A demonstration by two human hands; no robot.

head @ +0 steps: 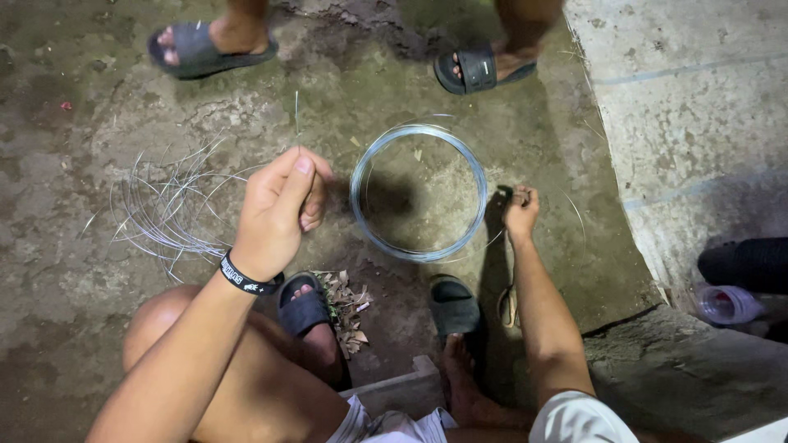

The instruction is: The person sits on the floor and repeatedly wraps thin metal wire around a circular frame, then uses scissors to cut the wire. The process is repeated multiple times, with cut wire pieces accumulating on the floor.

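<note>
Left hand (279, 209) pinches upright wire (296, 115) beside flat coil (419, 193).

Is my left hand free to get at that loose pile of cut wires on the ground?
Probably yes. The left hand is raised just right of the cut wires, with only bare ground between them; its fingers look pinched together, maybe on a thin strand.

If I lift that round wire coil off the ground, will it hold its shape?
The wire coil probably keeps its ring: many thin turns lie bundled together. It likely flexes and springs, since the cut wire strands nearby stay curved. Loose turns may slip apart; no tie is visible.
</note>
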